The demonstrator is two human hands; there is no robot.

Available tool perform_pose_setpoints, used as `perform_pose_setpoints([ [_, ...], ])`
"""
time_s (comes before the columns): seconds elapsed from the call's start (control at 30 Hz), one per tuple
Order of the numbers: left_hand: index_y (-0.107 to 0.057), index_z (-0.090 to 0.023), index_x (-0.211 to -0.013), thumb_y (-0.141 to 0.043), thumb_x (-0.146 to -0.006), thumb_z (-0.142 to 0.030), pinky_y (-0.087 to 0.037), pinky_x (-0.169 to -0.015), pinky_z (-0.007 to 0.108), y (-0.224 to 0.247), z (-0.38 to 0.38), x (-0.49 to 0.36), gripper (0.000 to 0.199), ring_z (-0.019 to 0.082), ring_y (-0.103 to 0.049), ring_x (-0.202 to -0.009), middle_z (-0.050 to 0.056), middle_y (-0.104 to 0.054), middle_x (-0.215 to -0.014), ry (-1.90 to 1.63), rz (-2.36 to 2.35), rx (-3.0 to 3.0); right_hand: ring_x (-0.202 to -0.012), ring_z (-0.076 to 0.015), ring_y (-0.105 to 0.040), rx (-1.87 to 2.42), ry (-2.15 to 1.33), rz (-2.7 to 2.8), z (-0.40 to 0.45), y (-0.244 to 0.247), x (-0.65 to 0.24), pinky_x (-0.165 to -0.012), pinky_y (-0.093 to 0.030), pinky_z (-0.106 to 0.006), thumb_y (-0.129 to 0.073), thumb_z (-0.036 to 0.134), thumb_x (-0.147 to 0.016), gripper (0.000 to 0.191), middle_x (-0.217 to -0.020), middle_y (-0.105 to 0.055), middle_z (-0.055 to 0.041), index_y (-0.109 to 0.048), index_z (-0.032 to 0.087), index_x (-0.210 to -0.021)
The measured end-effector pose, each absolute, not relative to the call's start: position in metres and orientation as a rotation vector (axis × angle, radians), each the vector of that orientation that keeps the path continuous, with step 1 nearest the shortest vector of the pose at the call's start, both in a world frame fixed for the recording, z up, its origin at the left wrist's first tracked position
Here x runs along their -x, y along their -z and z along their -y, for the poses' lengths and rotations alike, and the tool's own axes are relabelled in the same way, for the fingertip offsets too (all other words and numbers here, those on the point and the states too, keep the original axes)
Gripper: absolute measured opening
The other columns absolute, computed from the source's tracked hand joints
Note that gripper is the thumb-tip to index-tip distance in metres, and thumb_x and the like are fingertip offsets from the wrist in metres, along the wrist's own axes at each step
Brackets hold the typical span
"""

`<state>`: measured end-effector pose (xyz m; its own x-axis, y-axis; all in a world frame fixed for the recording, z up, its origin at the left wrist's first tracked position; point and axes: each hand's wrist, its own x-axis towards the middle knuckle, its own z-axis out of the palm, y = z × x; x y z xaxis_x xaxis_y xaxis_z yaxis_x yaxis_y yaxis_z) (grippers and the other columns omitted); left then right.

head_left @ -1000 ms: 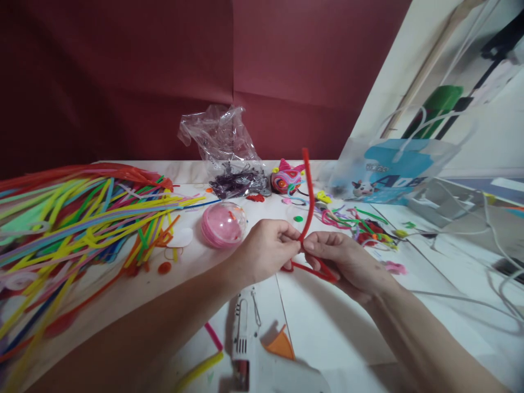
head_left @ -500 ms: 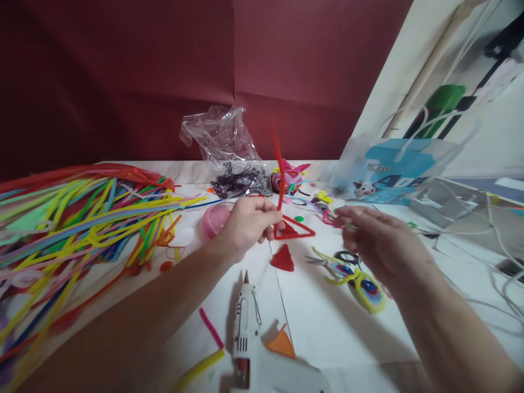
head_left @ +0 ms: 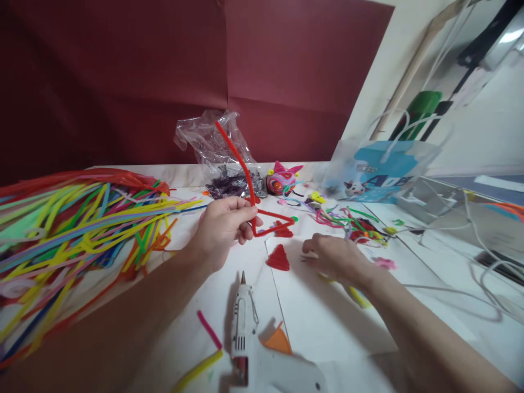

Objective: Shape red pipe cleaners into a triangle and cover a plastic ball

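Sticks (head_left: 94, 224) lie heaped on our left. Our left hand (head_left: 223, 226) pinches a red fuzzy stick (head_left: 249, 183) above the tabletop (head_left: 339, 327); its long end leans up and left, its bent loop points right. Next lies a flat red triangle (head_left: 279, 258). Then our right hand (head_left: 338, 256), apart from that loop, hangs by a yellow piece (head_left: 360, 297); we can't tell if it grips anything.

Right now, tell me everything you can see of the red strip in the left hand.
The red strip is thin and evenly coloured, and looks like a pipe cleaner. Its lower part is bent into a narrow triangle pointing right; a long, slightly curved tail rises above, leaning left. The left hand pinches it between thumb and fingers, which hide whether the triangle closes. It appears held above the white table, and the right hand is apart from it.
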<state>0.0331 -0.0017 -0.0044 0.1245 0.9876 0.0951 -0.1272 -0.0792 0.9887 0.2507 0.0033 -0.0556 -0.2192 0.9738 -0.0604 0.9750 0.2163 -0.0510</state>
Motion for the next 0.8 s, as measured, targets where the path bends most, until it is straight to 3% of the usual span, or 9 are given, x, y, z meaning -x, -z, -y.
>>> perform_pose_setpoints([
  [0.13, -0.05, -0.013, -0.062, -0.056, -0.07, -0.015, -0.031, -0.036, 0.015, 0.013, 0.004, -0.027, 0.01, 0.004, -0.044, -0.037, -0.001, -0.058, -0.051, -1.18, -0.987, -1.201, -0.076, -0.0256, -0.053, -1.796, -0.048, -2.374, -0.003, 0.06, -0.245, -0.052, -0.031, -0.022, -0.055, 0.0, -0.078, 0.015, -0.083, -0.053, -0.0082, -0.063, 0.014, -0.081],
  [0.37, -0.049, -0.013, -0.062, -0.054, -0.071, -0.016, -0.029, -0.034, 0.015, 0.023, 0.004, -0.025, 0.011, 0.004, -0.047, -0.037, -0.001, -0.059, -0.054, -1.113, -0.972, -1.185, -0.074, -0.0217, -0.054, -1.838, -0.123, -2.331, -0.018, 0.073, -0.272, -0.049, -0.026, -0.021, -0.052, 0.002, -0.081, 0.02, -0.087, -0.053, -0.0053, -0.062, 0.017, -0.088],
  [0.5, -0.048, -0.014, -0.063, -0.054, -0.071, -0.016, -0.03, -0.035, 0.015, 0.025, 0.007, -0.026, 0.01, 0.005, -0.049, -0.038, -0.001, -0.059, -0.055, -1.073, -0.978, -1.154, -0.076, -0.0274, -0.055, -1.96, -0.093, -2.298, -0.021, 0.069, -0.274, -0.052, -0.032, -0.024, -0.059, 0.006, -0.078, 0.016, -0.085, -0.055, -0.0086, -0.065, 0.016, -0.09],
  [0.6, -0.048, -0.013, -0.064, -0.055, -0.071, -0.015, -0.031, -0.035, 0.016, 0.025, 0.009, -0.027, 0.01, 0.006, -0.049, -0.038, 0.0, -0.059, -0.055, -1.053, -0.99, -1.144, -0.082, -0.0225, -0.055, -2.031, 0.021, -2.451, -0.009, 0.055, -0.255, -0.061, -0.04, -0.024, -0.054, 0.019, -0.088, 0.015, -0.094, -0.056, -0.0059, -0.061, 0.018, -0.101],
  [0.63, -0.048, -0.013, -0.064, -0.055, -0.07, -0.015, -0.032, -0.036, 0.016, 0.026, 0.009, -0.028, 0.01, 0.006, -0.049, -0.038, 0.0, -0.06, -0.055, -1.044, -0.993, -1.146, -0.081, -0.0182, -0.055, -2.045, 0.128, -2.566, -0.003, 0.05, -0.245, -0.063, -0.042, -0.021, -0.046, 0.024, -0.093, 0.017, -0.094, -0.056, -0.0035, -0.06, 0.02, -0.103],
  [0.67, -0.048, -0.013, -0.064, -0.055, -0.07, -0.015, -0.032, -0.036, 0.016, 0.026, 0.01, -0.029, 0.01, 0.006, -0.048, -0.038, 0.001, -0.06, -0.055, -1.036, -0.999, -1.151, -0.078, -0.0181, -0.056, -2.07, 0.583, -2.839, 0.003, 0.045, -0.235, -0.061, -0.043, -0.02, -0.044, 0.028, -0.093, 0.021, -0.09, -0.057, -0.0053, -0.06, 0.015, -0.099],
  [0.73, -0.048, -0.013, -0.064, -0.055, -0.071, -0.016, -0.032, -0.036, 0.017, 0.028, 0.012, -0.032, 0.011, 0.005, -0.047, -0.037, 0.001, -0.06, -0.055, -1.023, -1.013, -1.165, -0.072, -0.0198, -0.056, -1.879, 1.455, -3.101, 0.015, 0.039, -0.216, -0.058, -0.045, -0.021, -0.052, 0.043, -0.087, 0.033, -0.08, -0.058, -0.0076, -0.06, 0.011, -0.09],
  [0.8, -0.048, -0.013, -0.064, -0.056, -0.071, -0.017, -0.031, -0.035, 0.016, 0.03, 0.014, -0.035, 0.011, 0.005, -0.046, -0.036, 0.001, -0.059, -0.054, -1.013, -1.029, -1.184, -0.069, -0.0199, -0.056, -1.693, 2.008, -3.045, 0.023, 0.038, -0.202, -0.057, -0.046, -0.021, -0.064, 0.045, -0.08, 0.038, -0.078, -0.059, -0.0089, -0.06, 0.009, -0.09],
])
